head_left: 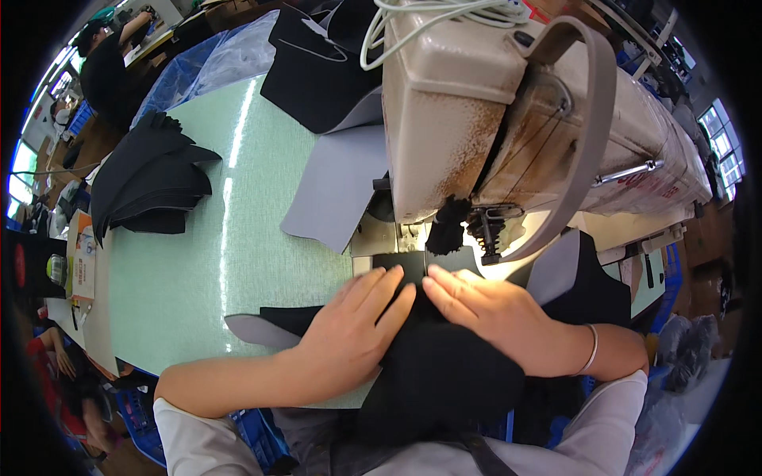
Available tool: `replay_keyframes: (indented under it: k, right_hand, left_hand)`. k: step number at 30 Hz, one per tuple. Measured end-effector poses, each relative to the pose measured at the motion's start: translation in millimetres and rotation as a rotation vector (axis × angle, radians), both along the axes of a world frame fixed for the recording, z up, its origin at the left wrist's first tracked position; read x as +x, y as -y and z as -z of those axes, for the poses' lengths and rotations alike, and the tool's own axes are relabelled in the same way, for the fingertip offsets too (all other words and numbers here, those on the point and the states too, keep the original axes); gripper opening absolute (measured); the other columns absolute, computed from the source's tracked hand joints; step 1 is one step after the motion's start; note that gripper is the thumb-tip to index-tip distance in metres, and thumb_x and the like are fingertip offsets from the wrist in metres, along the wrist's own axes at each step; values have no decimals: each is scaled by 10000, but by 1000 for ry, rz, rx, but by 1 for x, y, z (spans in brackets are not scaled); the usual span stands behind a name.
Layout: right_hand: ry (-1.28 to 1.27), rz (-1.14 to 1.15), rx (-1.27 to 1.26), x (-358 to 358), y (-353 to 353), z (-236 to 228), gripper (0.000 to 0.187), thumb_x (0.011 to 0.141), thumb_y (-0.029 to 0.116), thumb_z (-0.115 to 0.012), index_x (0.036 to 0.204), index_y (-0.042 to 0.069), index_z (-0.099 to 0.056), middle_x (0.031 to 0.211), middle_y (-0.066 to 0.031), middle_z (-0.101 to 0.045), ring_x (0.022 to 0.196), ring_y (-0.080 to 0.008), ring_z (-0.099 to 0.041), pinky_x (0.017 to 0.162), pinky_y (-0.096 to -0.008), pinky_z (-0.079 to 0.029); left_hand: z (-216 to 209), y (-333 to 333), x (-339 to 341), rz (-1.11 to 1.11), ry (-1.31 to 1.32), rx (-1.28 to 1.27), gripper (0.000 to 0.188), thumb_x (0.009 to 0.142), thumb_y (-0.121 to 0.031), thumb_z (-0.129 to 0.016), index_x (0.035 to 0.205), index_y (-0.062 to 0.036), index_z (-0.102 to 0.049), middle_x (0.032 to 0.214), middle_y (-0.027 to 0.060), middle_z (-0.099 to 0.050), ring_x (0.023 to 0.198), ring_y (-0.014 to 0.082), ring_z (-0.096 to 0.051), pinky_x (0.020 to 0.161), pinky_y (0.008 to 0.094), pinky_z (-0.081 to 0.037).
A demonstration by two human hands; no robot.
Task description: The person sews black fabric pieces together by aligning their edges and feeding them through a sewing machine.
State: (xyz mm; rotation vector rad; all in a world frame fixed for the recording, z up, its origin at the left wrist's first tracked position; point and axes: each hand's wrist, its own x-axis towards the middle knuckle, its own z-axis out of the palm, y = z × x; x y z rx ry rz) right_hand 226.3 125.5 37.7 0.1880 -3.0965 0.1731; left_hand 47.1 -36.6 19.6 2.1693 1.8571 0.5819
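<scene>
Both my hands lie on a black fabric piece (444,373) under the head of a sewing machine (452,95). My left hand (357,317) rests flat on the left part of the cloth, its fingers stretched toward the needle area. From the right, my right hand (484,305) presses the cloth with straight fingers, its fingertips close to the left hand's. A lamp glow lights the spot in front of them. The cloth hangs over the table's near edge toward my lap. Beside my left wrist lies a folded black piece with a grey underside (266,329).
A fanned stack of black cut pieces (155,178) sits on the green tabletop (262,262) at left. Grey and black pieces (337,186) lie left of the machine, more (583,278) at right. A white cable (444,12) is coiled on the machine. Another person (111,63) works at far left.
</scene>
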Motion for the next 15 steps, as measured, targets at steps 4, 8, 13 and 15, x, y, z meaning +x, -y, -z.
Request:
replay_keyframes:
  k: [4, 8, 13, 15]
  right_hand:
    - [73, 22, -3, -8, -2, -6, 625, 741, 89, -615, 1317, -108, -469, 1348, -263, -482, 1161, -341, -537, 960, -389, -453]
    - [33, 49, 0, -1, 8, 8, 648, 726, 78, -620, 1319, -122, -454, 1366, -305, -439, 1205, -402, -491, 1008, -474, -411]
    - [62, 18, 8, 2, 10, 8, 664, 751, 123, -604, 1346, -103, -417, 1356, -298, -440, 1253, -404, -465, 1083, -483, -364]
    - [59, 20, 38, 2, 9, 9, 667, 750, 122, -604, 1350, -98, -414, 1356, -290, -441, 1254, -397, -465, 1083, -471, -367]
  left_hand:
    - [7, -3, -9, -50, -96, 13, 864, 527, -75, -771, 1328, 35, -468, 1323, 273, -426, 1237, 457, -437, 1045, 487, -397]
    - [12, -2, -7, -46, -162, 73, 843, 549, -85, -763, 1329, 36, -467, 1326, 286, -421, 1286, 470, -399, 1072, 499, -371]
    - [11, 0, -6, -26, -62, 3, 675, 716, -100, -645, 1328, 102, -445, 1402, 359, -355, 1323, 503, -357, 1077, 533, -351]
    - [8, 0, -4, -25, -49, -24, 666, 721, -102, -640, 1326, 101, -447, 1404, 359, -353, 1318, 503, -364, 1076, 532, -353]
